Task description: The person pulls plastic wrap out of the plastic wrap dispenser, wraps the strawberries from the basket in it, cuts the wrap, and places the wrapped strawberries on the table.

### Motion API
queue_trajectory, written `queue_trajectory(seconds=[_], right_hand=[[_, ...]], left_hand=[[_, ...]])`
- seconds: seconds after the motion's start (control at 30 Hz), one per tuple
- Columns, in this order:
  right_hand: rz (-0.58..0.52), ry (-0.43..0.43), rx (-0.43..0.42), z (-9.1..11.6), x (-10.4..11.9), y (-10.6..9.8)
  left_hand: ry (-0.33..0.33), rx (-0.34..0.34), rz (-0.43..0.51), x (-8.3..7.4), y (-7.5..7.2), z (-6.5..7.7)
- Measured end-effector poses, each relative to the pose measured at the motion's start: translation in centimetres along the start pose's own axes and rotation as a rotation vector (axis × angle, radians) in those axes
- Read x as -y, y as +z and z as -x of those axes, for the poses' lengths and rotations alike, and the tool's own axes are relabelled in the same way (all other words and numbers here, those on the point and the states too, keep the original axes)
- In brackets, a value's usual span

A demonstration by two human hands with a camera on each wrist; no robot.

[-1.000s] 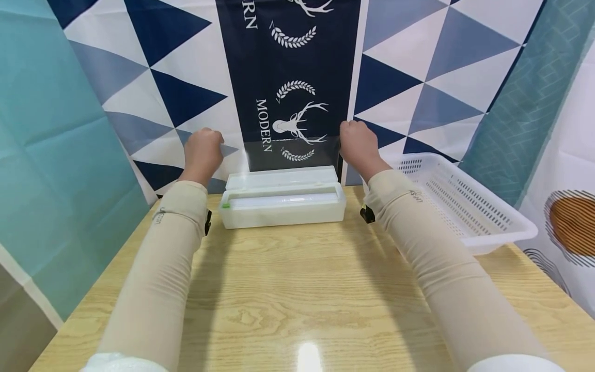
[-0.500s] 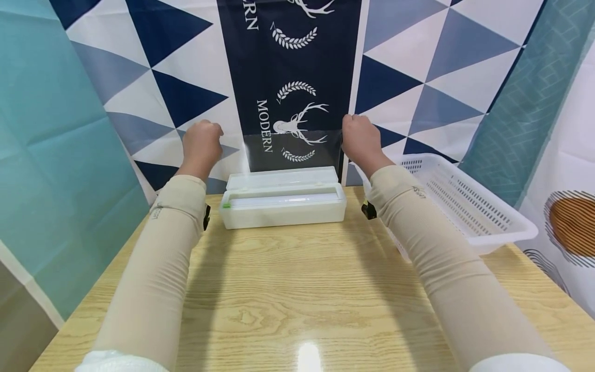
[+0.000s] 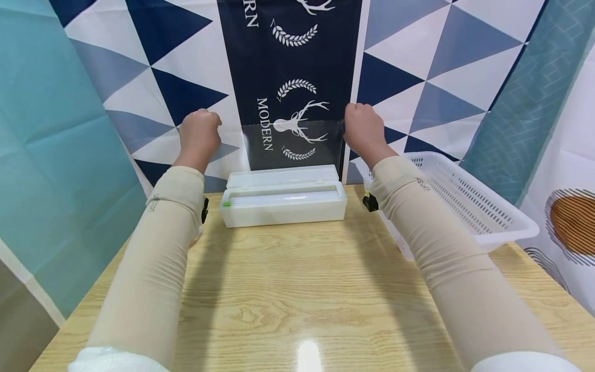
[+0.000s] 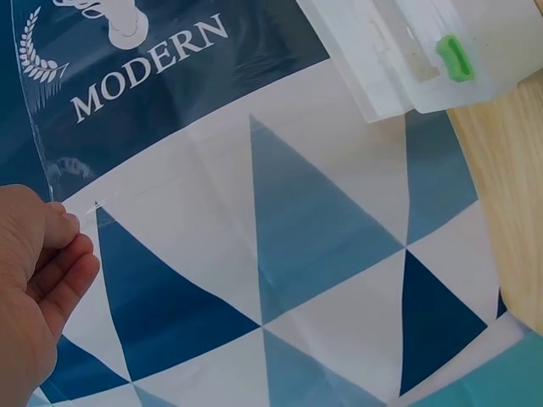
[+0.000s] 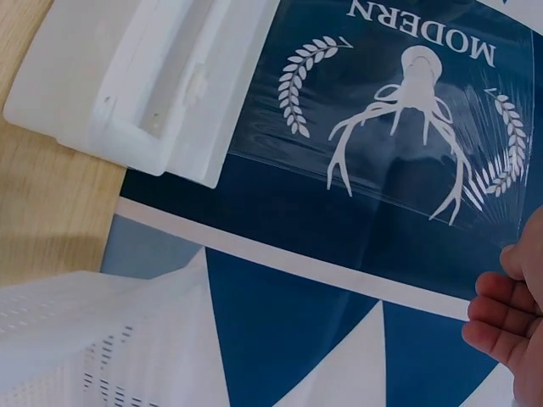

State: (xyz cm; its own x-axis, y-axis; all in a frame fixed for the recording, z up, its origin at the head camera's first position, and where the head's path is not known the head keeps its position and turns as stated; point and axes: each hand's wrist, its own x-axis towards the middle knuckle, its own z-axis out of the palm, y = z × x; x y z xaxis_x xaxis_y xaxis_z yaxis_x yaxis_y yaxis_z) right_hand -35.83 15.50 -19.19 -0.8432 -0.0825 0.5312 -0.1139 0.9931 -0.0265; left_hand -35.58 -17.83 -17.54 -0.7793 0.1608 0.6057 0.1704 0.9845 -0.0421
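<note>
A sheet of clear cling film [image 3: 304, 155] stretches up from a white dispenser box [image 3: 285, 214] at the back of the table. The box's lid [image 3: 283, 177] stands raised, and a roll [image 3: 285, 199] lies inside. My left hand [image 3: 200, 135] is up at the sheet's left; in the left wrist view, its thumb and fingers pinch the film's corner. On the other side my right hand [image 3: 365, 129] pinches the right corner, where the film [image 5: 382, 148] gathers in creases toward the thumb. A green piece [image 4: 456, 58] sits at the box's left end.
A white perforated plastic basket [image 3: 506, 239] stands on the right of the table, partly behind my right forearm. The wooden table [image 3: 279, 289] runs back to a patterned cloth [image 3: 395, 77] of triangles and deer heads. Teal cloth [image 3: 56, 155] hangs at the left.
Both hands have risen a little and moved slightly apart, with the cling film's top edge rising between them. The dispenser box and basket stay where they were.
</note>
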Motion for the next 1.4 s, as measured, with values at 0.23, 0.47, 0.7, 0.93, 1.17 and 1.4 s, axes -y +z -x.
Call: queue_trajectory(seconds=[0.23, 0.47, 0.7, 0.93, 1.17, 1.4], right_hand=[[0.024, -0.025, -0.021, -0.3, 0.1, -0.9], [0.049, -0.041, -0.023, -0.4, 0.1, -1.7], [0.058, -0.068, -0.081, -0.6, -0.3, -2.2], [0.055, -0.062, -0.101, -0.8, -0.1, -2.9], [0.065, -0.067, -0.134, -1.0, 0.0, -3.6], [0.077, -0.051, -0.13, -1.3, 0.1, -4.5]], left_hand=[[-0.02, 0.0, 0.019, -0.1, -0.9, -0.1], [-0.041, 0.026, 0.004, -0.4, -1.6, -0.6], [-0.049, 0.004, -0.007, -0.6, -2.2, -1.1], [-0.054, 0.015, -0.023, -0.7, -3.0, -1.5], [-0.059, 0.004, -0.04, -0.7, -3.6, -1.7], [-0.054, -0.05, -0.043, -0.9, -4.1, -1.8]])
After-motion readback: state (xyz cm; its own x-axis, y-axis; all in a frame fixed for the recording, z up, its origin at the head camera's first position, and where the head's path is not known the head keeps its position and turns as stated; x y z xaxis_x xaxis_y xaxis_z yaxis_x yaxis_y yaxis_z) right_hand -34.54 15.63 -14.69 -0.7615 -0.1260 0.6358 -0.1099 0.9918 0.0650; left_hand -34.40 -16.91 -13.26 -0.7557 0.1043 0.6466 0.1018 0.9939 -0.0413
